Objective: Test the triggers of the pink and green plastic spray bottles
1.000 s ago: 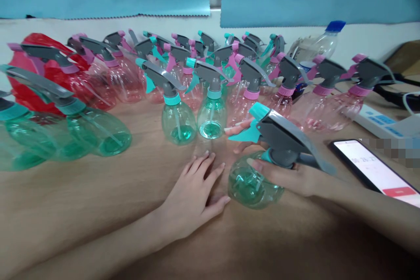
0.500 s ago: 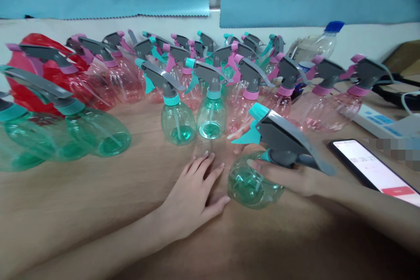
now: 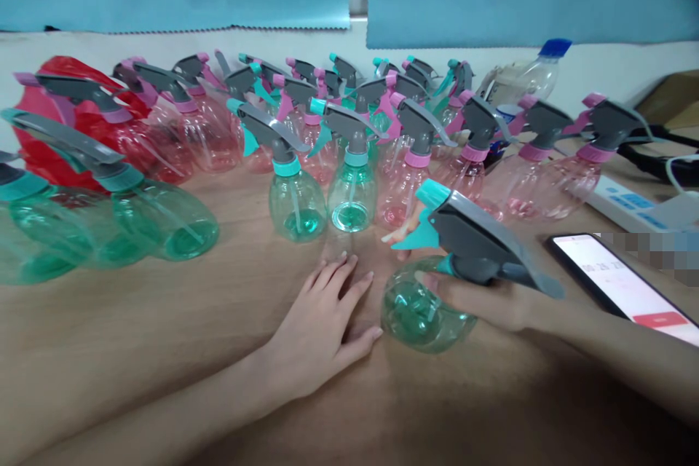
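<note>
My right hand (image 3: 486, 298) is wrapped round the neck of a green spray bottle (image 3: 415, 306) with a grey and turquoise trigger head. The bottle leans, its nozzle pointing up and to the left; some of my fingers show behind the turquoise trigger. My left hand (image 3: 322, 320) lies flat on the wooden table (image 3: 234, 313), fingers spread, just left of that bottle and holding nothing. Beyond my hands stand a green spray bottle (image 3: 298, 207), another green spray bottle (image 3: 351, 193) and a pink spray bottle (image 3: 403, 193).
More green spray bottles (image 3: 169, 226) stand at the left, before a red plastic bag (image 3: 49, 145). Several pink and green bottles crowd the back. A phone (image 3: 622, 277) showing a timer, a white power strip (image 3: 628, 204) and a blue-capped plastic bottle (image 3: 538, 76) are at the right.
The held spray bottle has shifted slightly right and down with my right hand. My left hand has stayed in place on the table.
</note>
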Tool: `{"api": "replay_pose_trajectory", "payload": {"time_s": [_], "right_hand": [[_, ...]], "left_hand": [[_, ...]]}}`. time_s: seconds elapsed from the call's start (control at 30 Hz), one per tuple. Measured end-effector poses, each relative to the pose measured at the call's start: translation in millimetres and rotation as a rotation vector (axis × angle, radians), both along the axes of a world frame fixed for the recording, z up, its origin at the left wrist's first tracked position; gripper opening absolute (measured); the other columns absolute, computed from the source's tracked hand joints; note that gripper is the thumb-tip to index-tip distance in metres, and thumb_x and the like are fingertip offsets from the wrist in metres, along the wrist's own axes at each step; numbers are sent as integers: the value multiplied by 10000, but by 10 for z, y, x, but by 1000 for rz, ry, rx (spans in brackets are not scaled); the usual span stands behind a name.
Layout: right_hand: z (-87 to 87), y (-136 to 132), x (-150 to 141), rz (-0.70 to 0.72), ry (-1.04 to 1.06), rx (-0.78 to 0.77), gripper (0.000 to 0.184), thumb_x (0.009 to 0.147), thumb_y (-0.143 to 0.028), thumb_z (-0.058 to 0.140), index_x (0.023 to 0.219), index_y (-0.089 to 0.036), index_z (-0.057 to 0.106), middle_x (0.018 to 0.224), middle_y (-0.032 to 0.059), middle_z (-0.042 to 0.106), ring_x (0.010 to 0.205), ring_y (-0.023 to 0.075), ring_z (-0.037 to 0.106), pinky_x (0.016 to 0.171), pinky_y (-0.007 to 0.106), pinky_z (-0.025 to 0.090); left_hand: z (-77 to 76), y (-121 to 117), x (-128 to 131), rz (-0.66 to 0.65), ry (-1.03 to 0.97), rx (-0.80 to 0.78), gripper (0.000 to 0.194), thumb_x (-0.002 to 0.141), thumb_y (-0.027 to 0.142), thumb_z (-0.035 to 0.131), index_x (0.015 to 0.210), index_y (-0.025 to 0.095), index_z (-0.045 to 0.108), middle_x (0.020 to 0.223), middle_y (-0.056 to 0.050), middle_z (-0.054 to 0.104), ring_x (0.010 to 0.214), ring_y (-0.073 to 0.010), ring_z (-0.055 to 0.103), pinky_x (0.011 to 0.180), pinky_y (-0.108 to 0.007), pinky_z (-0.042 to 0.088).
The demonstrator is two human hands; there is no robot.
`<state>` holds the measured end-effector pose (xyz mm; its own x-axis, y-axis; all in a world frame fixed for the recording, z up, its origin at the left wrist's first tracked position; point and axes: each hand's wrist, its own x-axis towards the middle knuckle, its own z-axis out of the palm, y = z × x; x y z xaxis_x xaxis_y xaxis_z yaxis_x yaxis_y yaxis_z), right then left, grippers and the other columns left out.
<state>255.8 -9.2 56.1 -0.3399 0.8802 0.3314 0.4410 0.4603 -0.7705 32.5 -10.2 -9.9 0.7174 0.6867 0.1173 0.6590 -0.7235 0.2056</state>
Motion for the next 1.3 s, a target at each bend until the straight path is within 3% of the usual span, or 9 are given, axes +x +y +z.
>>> {"api": "replay_pose_trajectory", "payload": {"time_s": [0.13,0.27,0.43,0.67,0.87,0.97,1.13,1.23,1.3], "right_hand": [[-27,8,-44,143,291,-107,455,730,-83,544,1124,-295,463,1180,13,625,901,177,677,758,300,596],[-31,6,-58,170,352,-99,479,730,-53,545,1146,-277,462,1233,33,600,1013,186,652,826,316,586],[52,3,-82,171,279,-127,476,739,-69,535,1165,-268,465,1254,57,599,1032,194,654,828,321,589],[54,-16,-77,92,183,-1,464,731,-123,540,1175,-258,507,1224,52,621,939,196,677,765,317,594],[29,-46,-97,-142,26,57,89,769,-276,590,838,-228,619,798,18,697,677,190,673,592,312,563],[20,-88,-79,-208,3,88,185,750,-353,663,855,-217,593,833,23,675,722,197,661,656,334,558],[-34,-207,62,-184,-154,171,396,719,-450,714,1024,-260,548,938,23,654,831,239,639,741,400,532],[-85,-306,155,-198,-261,258,523,712,-476,714,1153,-286,506,1116,45,623,1009,288,600,856,463,492],[-116,-368,201,-248,-331,255,547,695,-503,719,1151,-287,508,1116,53,626,1003,300,599,818,458,502]], "left_hand": [[-9,6,3,2,-6,-4,573,882,484,542,1336,143,466,1427,-167,412,1338,-327,321,1061,-517,299],[-22,13,2,1,-3,-5,582,885,484,538,1343,134,457,1431,-175,402,1341,-319,315,1071,-511,283],[-7,4,8,8,-3,-14,567,879,481,548,1329,144,474,1423,-170,414,1335,-321,328,1069,-507,287],[12,-11,16,21,-6,-19,583,873,468,567,1335,124,474,1424,-187,404,1324,-323,338,1069,-502,284],[13,-18,20,21,-21,-16,591,876,482,562,1341,129,466,1427,-185,401,1322,-316,342,1060,-491,301],[9,-18,19,19,-25,-7,596,874,491,561,1338,128,466,1419,-189,412,1316,-319,353,1055,-497,305],[-9,-22,12,10,-42,16,572,884,473,554,1319,109,478,1403,-199,426,1303,-327,372,1041,-500,325],[-12,-36,-15,6,-59,22,570,885,463,556,1321,105,474,1392,-198,439,1303,-323,379,1041,-491,332],[-10,-54,-71,7,-64,19,559,885,450,561,1313,100,480,1383,-199,448,1303,-324,381,1042,-487,336]]}}
